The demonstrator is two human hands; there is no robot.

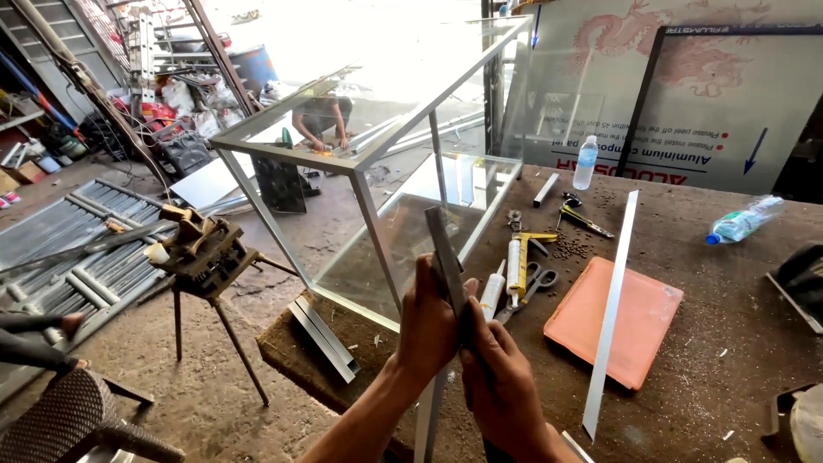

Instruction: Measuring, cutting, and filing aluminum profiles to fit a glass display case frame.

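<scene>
My left hand (426, 327) and my right hand (501, 381) are both closed on a grey metal strip (444, 253), which I hold upright and a little tilted over the near edge of the workbench (729, 326). Just behind it stands a glass cabinet with an aluminium frame (369, 159); its near vertical post runs down past my left hand. A white sealant tube (492, 291) lies right beside my hands.
On the bench lie a caulking gun (518, 257), scissors (536, 281), an orange pad (617, 317), a long aluminium strip (610, 309) and two plastic bottles (585, 163) (742, 221). A metal stand with a tool (201, 253) is on the floor at left. A person (319, 120) crouches beyond the cabinet.
</scene>
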